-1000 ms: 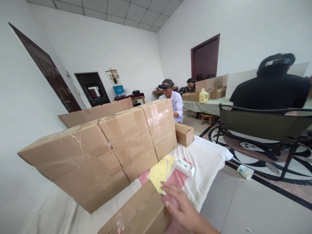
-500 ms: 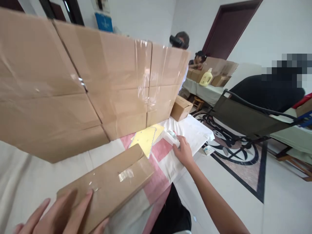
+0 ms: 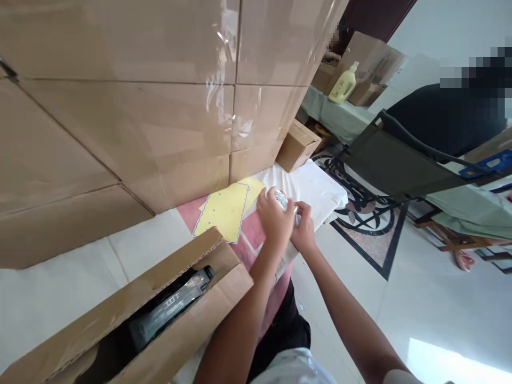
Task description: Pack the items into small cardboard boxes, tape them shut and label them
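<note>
My left hand (image 3: 275, 217) is closed around a small round white thing with coloured print (image 3: 281, 199), mostly hidden by the fingers. Close against it, the fingers of my right hand (image 3: 304, 228) pinch together; a small shiny bit shows at their tips, too small to name. Both hands are over the cloth-covered table's near right edge. To their left lies a long cardboard box (image 3: 230, 285) with a gap along its top. Inside it a clear-grey bottle (image 3: 172, 312) with pale lettering lies on its side.
Yellow scallop-edged paper sheets (image 3: 226, 210) lie beyond the long box. Behind them rises a wall of taped cardboard (image 3: 172, 128). A smaller box (image 3: 298, 146) sits at its right end. A person in black (image 3: 444, 117) sits in a folding chair (image 3: 400, 160) at right.
My left hand has left the long box and joined my right hand at the small white thing. The box top, closed before, now gapes and shows the bottle. The view has tilted down.
</note>
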### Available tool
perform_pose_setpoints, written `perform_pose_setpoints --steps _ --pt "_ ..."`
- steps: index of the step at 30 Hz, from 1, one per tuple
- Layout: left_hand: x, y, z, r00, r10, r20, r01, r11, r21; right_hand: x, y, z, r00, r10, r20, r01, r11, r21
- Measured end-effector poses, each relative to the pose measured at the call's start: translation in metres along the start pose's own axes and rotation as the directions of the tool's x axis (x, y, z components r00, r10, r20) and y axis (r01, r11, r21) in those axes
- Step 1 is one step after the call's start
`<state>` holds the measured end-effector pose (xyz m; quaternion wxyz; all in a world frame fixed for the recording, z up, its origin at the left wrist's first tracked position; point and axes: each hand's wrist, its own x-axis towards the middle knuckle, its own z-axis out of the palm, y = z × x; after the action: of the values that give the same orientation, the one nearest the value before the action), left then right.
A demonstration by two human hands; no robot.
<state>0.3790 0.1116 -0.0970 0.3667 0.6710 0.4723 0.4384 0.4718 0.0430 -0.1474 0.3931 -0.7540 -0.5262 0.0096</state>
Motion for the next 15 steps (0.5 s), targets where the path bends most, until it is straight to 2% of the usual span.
perform_pose_setpoints --steps 2,5,10,13,15 --pt "0.017 -0.018 0.004 0.999 -0.03 0.041 0.03 0.999 0.01 0.001 0.002 0.001 0.999 0.001 -0.046 0.0 1.0 0.006" --pt "0.021 -0.031 0.008 0.997 -0.037 0.072 0.036 0.999 0.013 0.001 0.002 0.003 0.996 -0.026 -0.083 0.029 0.999 0.031" --pt "0.015 -0.03 0.009 0.996 -0.066 0.066 0.064 0.998 0.026 0.003 -0.004 0.0 0.99 -0.133 -0.051 0.133 0.991 -0.003" --pt "0.016 -0.03 0.007 0.996 -0.056 0.075 0.052 0.998 0.047 0.007 -0.008 -0.001 0.987 -0.162 0.023 0.163 0.986 -0.048" --pt "0.016 -0.03 0.006 0.995 -0.05 0.082 0.044 0.997 0.071 0.008 -0.008 -0.001 0.984 -0.175 0.015 0.176 0.983 -0.052"
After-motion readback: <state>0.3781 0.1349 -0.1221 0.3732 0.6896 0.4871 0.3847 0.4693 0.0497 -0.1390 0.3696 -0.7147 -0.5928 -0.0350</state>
